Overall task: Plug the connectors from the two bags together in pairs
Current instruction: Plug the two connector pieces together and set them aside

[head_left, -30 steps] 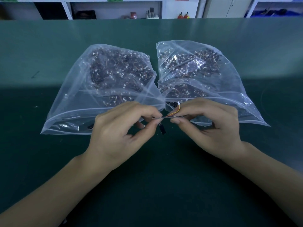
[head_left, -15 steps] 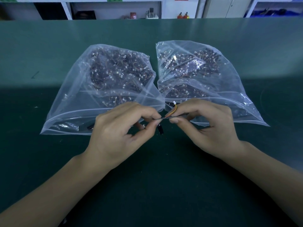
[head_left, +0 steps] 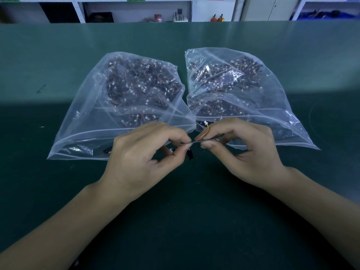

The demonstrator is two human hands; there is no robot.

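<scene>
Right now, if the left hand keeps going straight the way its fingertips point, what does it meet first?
Probably the right hand: the left hand points rightward along the thin wire lead both pinch, fingertips nearly touching. Depth is unclear.

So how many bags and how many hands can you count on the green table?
Clear plastic bags of connectors: 2 (left bag, right bag)
Hands: 2 (left hand, right hand), both pinching a small wired connector between them
Total: 4
The connectors inside the bags are too many to count.

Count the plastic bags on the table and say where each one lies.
2. The left bag lies beyond the left hand; the right bag lies beyond the right hand.
</scene>
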